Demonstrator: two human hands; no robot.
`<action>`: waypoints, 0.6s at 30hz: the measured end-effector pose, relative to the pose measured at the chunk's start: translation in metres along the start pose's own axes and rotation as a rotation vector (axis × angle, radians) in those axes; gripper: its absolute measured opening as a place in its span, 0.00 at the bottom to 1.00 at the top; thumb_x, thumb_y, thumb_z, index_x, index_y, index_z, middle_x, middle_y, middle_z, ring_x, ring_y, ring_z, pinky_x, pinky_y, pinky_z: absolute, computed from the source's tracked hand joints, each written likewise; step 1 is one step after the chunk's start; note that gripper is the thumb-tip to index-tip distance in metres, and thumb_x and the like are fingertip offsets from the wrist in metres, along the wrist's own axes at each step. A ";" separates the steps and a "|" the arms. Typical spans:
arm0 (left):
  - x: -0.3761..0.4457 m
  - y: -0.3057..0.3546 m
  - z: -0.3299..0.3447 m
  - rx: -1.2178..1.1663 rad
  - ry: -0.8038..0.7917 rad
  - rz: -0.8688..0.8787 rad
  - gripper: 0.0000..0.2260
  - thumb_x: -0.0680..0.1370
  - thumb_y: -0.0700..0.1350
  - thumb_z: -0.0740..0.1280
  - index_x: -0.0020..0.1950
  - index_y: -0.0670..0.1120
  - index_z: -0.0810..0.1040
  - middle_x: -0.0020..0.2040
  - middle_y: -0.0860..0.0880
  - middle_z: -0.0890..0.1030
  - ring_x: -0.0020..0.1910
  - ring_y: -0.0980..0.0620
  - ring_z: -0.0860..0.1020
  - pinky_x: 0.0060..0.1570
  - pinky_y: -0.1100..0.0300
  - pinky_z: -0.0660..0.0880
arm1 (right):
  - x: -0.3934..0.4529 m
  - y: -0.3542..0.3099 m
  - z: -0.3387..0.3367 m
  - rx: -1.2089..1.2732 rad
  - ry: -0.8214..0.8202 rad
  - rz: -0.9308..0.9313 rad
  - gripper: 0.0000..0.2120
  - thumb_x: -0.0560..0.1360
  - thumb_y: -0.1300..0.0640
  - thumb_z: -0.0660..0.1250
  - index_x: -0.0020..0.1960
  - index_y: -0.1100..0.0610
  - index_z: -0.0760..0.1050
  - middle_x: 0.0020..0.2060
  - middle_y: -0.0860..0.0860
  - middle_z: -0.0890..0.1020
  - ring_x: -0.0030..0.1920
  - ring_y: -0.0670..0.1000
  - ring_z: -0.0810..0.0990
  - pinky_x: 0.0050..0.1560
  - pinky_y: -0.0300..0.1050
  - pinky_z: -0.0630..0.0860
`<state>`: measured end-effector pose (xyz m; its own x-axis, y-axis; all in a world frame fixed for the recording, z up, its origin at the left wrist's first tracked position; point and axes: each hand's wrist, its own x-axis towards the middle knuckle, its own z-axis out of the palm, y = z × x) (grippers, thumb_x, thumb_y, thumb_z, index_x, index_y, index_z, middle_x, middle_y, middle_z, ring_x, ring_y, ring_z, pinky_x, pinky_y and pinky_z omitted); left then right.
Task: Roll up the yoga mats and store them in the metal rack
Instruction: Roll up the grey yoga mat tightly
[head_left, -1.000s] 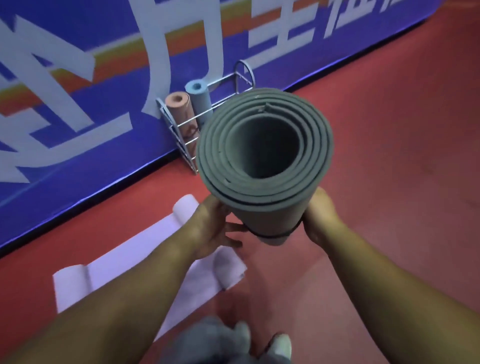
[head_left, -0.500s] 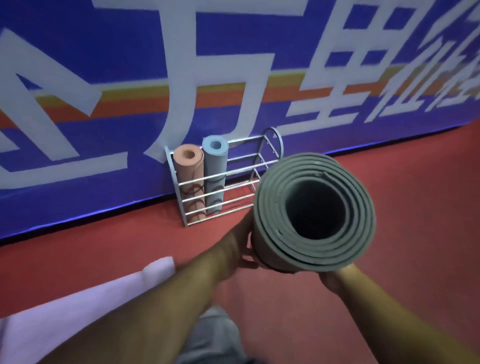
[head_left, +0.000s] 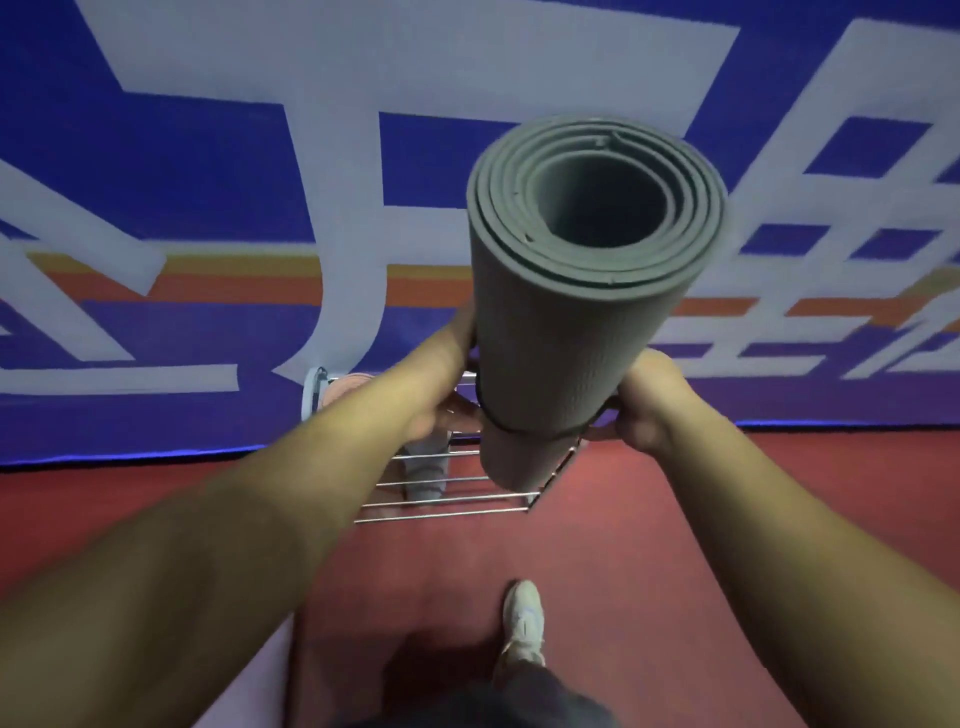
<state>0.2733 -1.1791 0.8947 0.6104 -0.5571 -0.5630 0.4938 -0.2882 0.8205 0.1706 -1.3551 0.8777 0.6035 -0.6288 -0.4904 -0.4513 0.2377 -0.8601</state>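
Observation:
I hold a rolled grey yoga mat (head_left: 566, 332) upright in both hands, with a thin black strap around its lower part. My left hand (head_left: 447, 395) grips its left side and my right hand (head_left: 647, 402) grips its right side. The mat's bottom end hangs just above the right part of the metal rack (head_left: 441, 506), which stands on the floor against the wall. Inside the rack a rolled pink mat (head_left: 345, 387) and a rolled blue mat (head_left: 426, 467) stand upright, mostly hidden behind my left arm.
A blue banner wall (head_left: 208, 208) with white characters and an orange stripe rises right behind the rack. Red floor (head_left: 623, 545) spreads in front. My shoe (head_left: 524, 623) stands below the rack. A pale lilac mat's edge (head_left: 260, 686) lies at the lower left.
I have stepped up to the rack, which now lies directly below my hands. The grey mat has gone from tilted toward me to upright over the rack's right side.

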 end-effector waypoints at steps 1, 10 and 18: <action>0.012 0.011 0.008 -0.013 0.027 -0.012 0.22 0.80 0.67 0.56 0.53 0.52 0.79 0.53 0.53 0.81 0.46 0.42 0.82 0.38 0.53 0.80 | 0.022 -0.013 -0.004 -0.005 -0.034 0.012 0.07 0.74 0.59 0.61 0.45 0.54 0.78 0.32 0.53 0.78 0.36 0.54 0.72 0.38 0.57 0.80; 0.102 0.040 0.035 -0.105 0.295 -0.113 0.15 0.81 0.56 0.62 0.62 0.51 0.79 0.63 0.51 0.78 0.55 0.46 0.77 0.56 0.41 0.78 | 0.146 -0.031 0.004 0.141 -0.141 0.161 0.12 0.76 0.58 0.61 0.53 0.60 0.80 0.38 0.55 0.81 0.36 0.55 0.73 0.39 0.58 0.80; 0.153 0.008 0.032 -0.474 0.214 -0.149 0.14 0.74 0.56 0.68 0.55 0.50 0.82 0.58 0.47 0.81 0.55 0.45 0.77 0.55 0.43 0.78 | 0.179 0.011 0.015 0.152 0.018 0.293 0.11 0.71 0.58 0.67 0.52 0.57 0.78 0.41 0.47 0.77 0.37 0.48 0.71 0.43 0.48 0.75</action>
<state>0.3507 -1.2913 0.8179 0.6006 -0.3516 -0.7181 0.7797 0.0586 0.6234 0.2835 -1.4545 0.7781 0.4500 -0.5304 -0.7184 -0.4994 0.5175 -0.6949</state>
